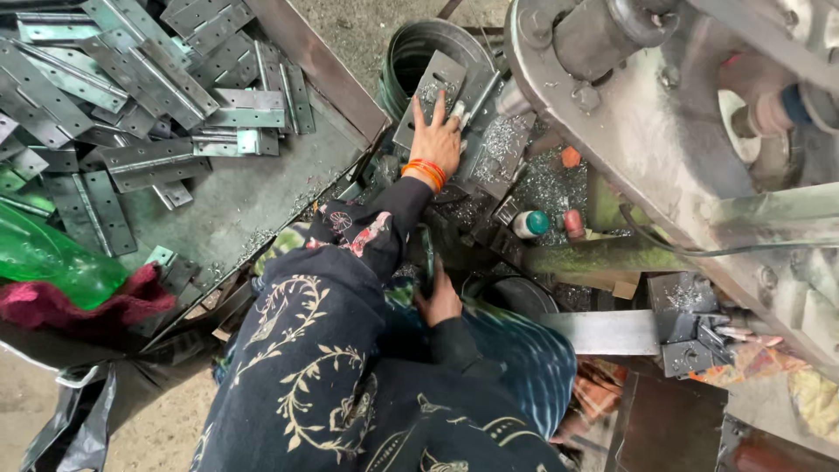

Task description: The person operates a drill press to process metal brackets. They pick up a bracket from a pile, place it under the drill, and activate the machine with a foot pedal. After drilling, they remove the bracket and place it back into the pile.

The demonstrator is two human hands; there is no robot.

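The big grey press machine fills the right of the view, its heavy body hanging over the work bed, which is strewn with bright metal shavings. That is the main hazard, in my judgement: the left hand is stretched far in beside the machine's moving parts, and a stroke while it is there could crush it.

To the left, the dark metal desk carries a loose heap of grey hinge plates, stacked at all angles. A plate near the desk's edge could slide off onto the lap below, and the cut edges look sharp.

The holed hinge plate leans tilted against a round metal bin, just beyond the bed. The left hand lies flat on it, fingers spread, pressing rather than pinching. A flat press gives a weak grip, so the plate could skid on the shavings and draw the palm across swarf. The orange bangles at the wrist might snag.

The right hand sits low between the knees, fingers curled on something dark; I cannot tell what it holds.

A small teal-capped bottle lies near the machine base and could roll.
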